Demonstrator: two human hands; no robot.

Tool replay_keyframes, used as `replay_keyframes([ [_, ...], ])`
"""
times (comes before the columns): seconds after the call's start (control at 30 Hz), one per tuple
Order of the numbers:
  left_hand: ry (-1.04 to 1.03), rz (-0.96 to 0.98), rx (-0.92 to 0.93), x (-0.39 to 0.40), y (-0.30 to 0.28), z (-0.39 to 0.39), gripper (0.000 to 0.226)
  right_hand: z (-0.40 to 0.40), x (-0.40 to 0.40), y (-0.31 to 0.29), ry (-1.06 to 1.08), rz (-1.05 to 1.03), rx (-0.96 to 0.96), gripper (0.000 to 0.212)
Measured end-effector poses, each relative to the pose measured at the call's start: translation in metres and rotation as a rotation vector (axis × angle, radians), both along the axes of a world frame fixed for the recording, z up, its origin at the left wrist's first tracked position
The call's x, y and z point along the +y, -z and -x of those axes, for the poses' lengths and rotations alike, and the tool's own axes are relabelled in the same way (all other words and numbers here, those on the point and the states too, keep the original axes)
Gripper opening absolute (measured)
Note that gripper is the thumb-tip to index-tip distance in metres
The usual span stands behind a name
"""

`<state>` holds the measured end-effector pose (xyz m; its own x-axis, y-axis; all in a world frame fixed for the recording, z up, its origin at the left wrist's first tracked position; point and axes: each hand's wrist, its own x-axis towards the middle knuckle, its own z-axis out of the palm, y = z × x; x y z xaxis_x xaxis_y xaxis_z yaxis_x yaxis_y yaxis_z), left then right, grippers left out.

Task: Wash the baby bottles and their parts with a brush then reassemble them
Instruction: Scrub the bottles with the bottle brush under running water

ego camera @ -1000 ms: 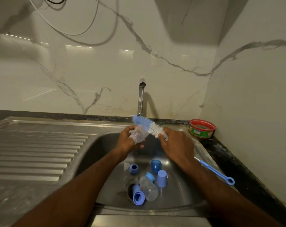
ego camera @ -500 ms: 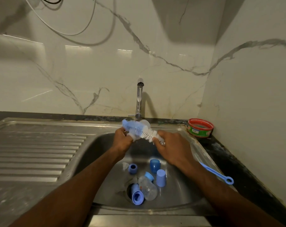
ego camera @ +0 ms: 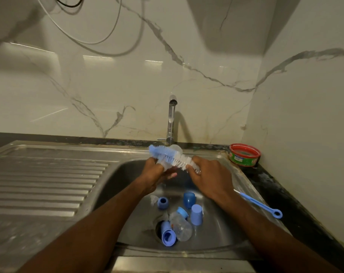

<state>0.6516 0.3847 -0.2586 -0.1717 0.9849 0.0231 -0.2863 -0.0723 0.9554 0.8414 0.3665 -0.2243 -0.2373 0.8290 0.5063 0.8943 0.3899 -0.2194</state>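
Over the steel sink (ego camera: 222, 229), two bare hands work a bristled bottle brush (ego camera: 172, 157) against a clear baby bottle (ego camera: 170, 159).

Left hand (ego camera: 154, 174) has its fingers curled round the translucent plastic bottle, much of it hidden behind the brush and fingers; right hand (ego camera: 208, 178) grips the brush at its twisted stem, blue sponge tip pointing left, white and blue bristles lying across the bottle. Down in the basin near the drain lie a second clear bottle (ego camera: 180, 226) with a blue collar, a blue cap on its side (ego camera: 168, 236), an upturned pale-blue cap (ego camera: 196, 214), a darker blue cap (ego camera: 188, 200) and a small blue ring (ego camera: 162, 202). A thin blue brush (ego camera: 259, 204) rests on the sink's right rim, its bristle end hard to make out.
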Motion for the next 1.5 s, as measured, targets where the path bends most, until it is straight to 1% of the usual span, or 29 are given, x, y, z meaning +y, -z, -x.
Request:
replay_keyframes([
  [0.03,0.025,0.004,-0.018,0.0,-0.001,-0.001,0.025,0.0,0.003,-0.001,0.046,-0.024,0.001,0.031],
  [0.07,0.027,-0.003,0.006,0.0,-0.003,-0.002,0.028,-0.002,0.006,-0.001,0.095,-0.047,0.003,0.032],
  [0.17,-0.04,-0.061,0.162,0.002,-0.004,-0.002,0.044,-0.01,0.013,-0.005,0.212,-0.065,0.003,0.037],
  [0.27,-0.177,-0.099,0.278,0.004,-0.002,0.0,0.055,-0.014,0.014,-0.003,0.185,-0.046,0.003,0.038],
  [0.33,-0.262,-0.084,0.325,0.005,-0.001,0.004,0.052,-0.011,0.01,0.001,0.091,-0.013,-0.012,0.036],
  [0.43,-0.347,-0.047,0.393,0.006,0.004,0.011,0.034,-0.002,0.004,0.004,-0.008,0.025,-0.029,0.035],
  [0.5,-0.331,-0.033,0.387,0.006,0.004,0.01,0.028,0.001,0.007,0.001,0.029,-0.016,-0.015,0.033],
  [0.57,-0.266,-0.041,0.356,0.007,0.002,0.005,0.027,-0.001,0.01,-0.003,0.135,-0.051,0.002,0.033],
  [0.63,-0.168,-0.03,0.267,0.007,0.001,0.001,0.029,-0.007,0.013,-0.005,0.208,-0.036,0.011,0.035],
  [0.7,-0.028,-0.005,0.121,0.005,-0.001,-0.002,0.03,-0.01,0.012,-0.004,0.192,-0.028,0.017,0.034],
  [0.77,0.066,0.001,0.014,0.002,0.0,-0.002,0.027,-0.007,0.008,-0.001,0.087,-0.008,0.015,0.034],
  [0.8,0.07,-0.019,0.015,0.003,0.001,-0.001,0.027,-0.005,0.005,0.001,0.031,0.009,0.007,0.034],
  [0.83,0.044,-0.05,0.062,0.003,0.003,0.0,0.027,-0.003,0.002,0.004,-0.008,0.019,-0.008,0.035],
  [0.9,-0.053,-0.098,0.218,0.004,0.005,0.004,0.032,0.0,0.001,0.004,-0.022,0.008,-0.023,0.036],
  [0.97,-0.122,-0.114,0.315,0.007,0.005,0.006,0.037,-0.001,0.006,0.0,0.04,-0.015,0.001,0.034],
  [1.03,-0.142,-0.136,0.348,0.01,0.003,0.005,0.043,-0.006,0.011,-0.005,0.132,-0.029,0.008,0.034],
  [1.1,-0.17,-0.148,0.36,0.012,0.003,0.004,0.045,-0.01,0.015,-0.003,0.146,-0.014,0.017,0.034],
  [1.17,-0.233,-0.118,0.357,0.014,0.007,0.007,0.04,-0.007,0.012,0.003,0.058,0.024,0.032,0.032],
  [1.23,-0.283,-0.064,0.336,0.016,0.012,0.014,0.033,0.0,0.006,0.01,-0.027,0.027,0.001,0.032],
  [1.3,-0.285,-0.02,0.314,0.016,0.013,0.017,0.029,0.003,0.005,0.011,-0.041,-0.001,-0.009,0.033],
  [1.4,-0.178,0.003,0.26,0.014,0.006,0.01,0.027,0.0,0.011,0.002,0.09,-0.021,0.012,0.033],
  [1.47,-0.053,0.032,0.13,0.013,0.003,0.003,0.027,-0.006,0.014,-0.003,0.161,-0.011,0.004,0.034],
  [1.5,0.016,0.046,0.051,0.011,0.002,0.001,0.027,-0.008,0.014,-0.003,0.161,0.005,0.01,0.034],
])
